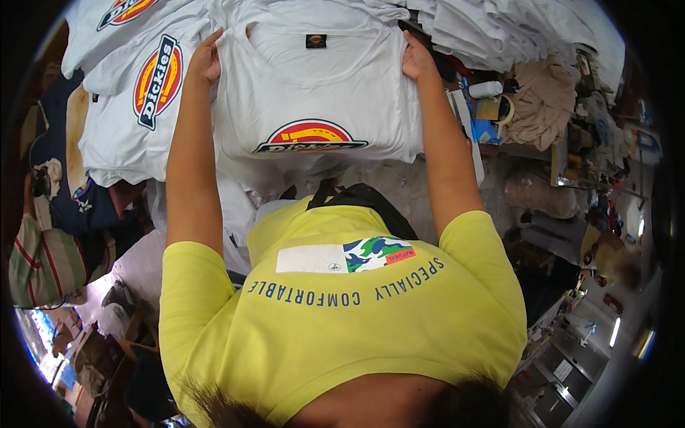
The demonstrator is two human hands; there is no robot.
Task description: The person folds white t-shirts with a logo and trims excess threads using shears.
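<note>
A white T-shirt [321, 89] lies spread in front of me. Its wide round neckline and small black neck label are at the far end, and a red, yellow and dark blue print runs along the near edge. My left hand [206, 58] is closed on the shirt's left edge near the shoulder. At the opposite shoulder, my right hand [417, 58] grips the right edge, thumb on top. The fingers of both hands are partly hidden by the cloth. Just left of my left hand lies another white T-shirt [114, 135] with the same kind of print.
Piled white garments [492, 32] fill the far right. Nearer on that side are a white cylinder [485, 89], a tape roll [505, 110] and crumpled beige cloth [542, 100]. At the left edge, a person in a striped top [46, 264] is beside dark blue cloth [107, 207].
</note>
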